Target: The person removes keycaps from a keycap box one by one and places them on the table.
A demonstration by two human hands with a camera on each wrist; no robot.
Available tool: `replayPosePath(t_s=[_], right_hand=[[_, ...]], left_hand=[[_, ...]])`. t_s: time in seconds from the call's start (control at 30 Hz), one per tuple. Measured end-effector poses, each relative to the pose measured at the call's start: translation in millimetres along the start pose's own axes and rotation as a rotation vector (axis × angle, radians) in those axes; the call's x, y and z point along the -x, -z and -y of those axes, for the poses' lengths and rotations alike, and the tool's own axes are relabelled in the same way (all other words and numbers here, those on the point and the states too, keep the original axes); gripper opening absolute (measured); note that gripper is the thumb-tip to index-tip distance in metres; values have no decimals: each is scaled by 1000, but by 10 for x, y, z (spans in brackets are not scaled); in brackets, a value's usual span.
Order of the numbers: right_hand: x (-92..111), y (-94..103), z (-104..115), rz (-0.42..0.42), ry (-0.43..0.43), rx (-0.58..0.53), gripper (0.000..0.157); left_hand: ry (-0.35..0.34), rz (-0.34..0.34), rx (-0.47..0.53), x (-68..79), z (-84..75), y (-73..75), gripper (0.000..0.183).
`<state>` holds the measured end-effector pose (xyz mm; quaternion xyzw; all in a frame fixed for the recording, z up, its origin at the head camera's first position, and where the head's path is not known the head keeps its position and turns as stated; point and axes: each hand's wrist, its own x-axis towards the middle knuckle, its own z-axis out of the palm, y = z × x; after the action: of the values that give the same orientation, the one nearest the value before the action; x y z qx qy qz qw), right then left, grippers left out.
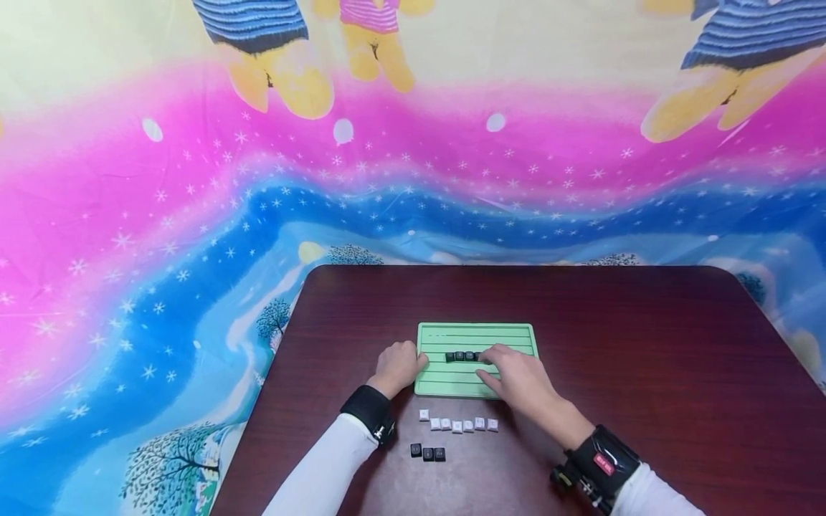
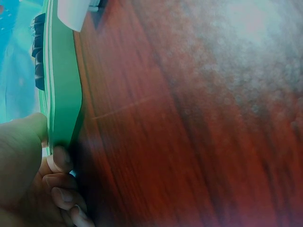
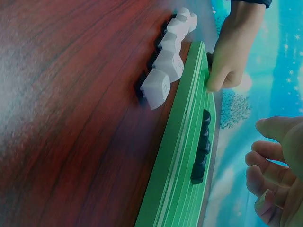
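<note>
A light green ridged tray (image 1: 432,385) lies on the table, with a short row of black keycaps (image 1: 459,356) across its middle. My left hand (image 1: 395,367) grips the tray's left edge; in the left wrist view, thumb and curled fingers pinch the tray's corner. Over the right end of the black row is my right hand (image 1: 524,381), which hides part of it in the head view. The right wrist view shows that hand (image 3: 279,172) with loosely bent fingers, nothing between them, apart from the black keycaps (image 3: 201,147).
In front of the tray, several white keycaps (image 1: 457,427) form an uneven line on the dark red-brown table (image 1: 658,358). Nearer to me sit 3 black keycaps (image 1: 429,454). A colourful printed cloth (image 1: 413,165) hangs behind the table.
</note>
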<state>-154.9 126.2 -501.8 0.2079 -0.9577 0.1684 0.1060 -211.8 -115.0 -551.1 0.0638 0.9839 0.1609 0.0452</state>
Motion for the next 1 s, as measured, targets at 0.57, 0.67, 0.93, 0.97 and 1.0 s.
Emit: replayPosePath(t_s=[0.57, 0.67, 0.93, 0.97, 1.0], right_hand=[[-52, -6, -108, 39, -65, -28, 21], [-62, -9, -116, 30, -63, -38, 20], [-84, -21, -143, 17, -73, -49, 18], [-86, -21, -147, 18, -75, -46, 18], [-88, -22, -151, 21, -78, -45, 18]], left_hand=[[-32, -11, 9, 20, -1, 26, 44], [-28, -4, 18, 24, 3, 31, 44], [-21, 6, 27, 19, 13, 22, 44], [-25, 2, 26, 18, 12, 18, 44], [-27, 4, 22, 17, 11, 16, 44]])
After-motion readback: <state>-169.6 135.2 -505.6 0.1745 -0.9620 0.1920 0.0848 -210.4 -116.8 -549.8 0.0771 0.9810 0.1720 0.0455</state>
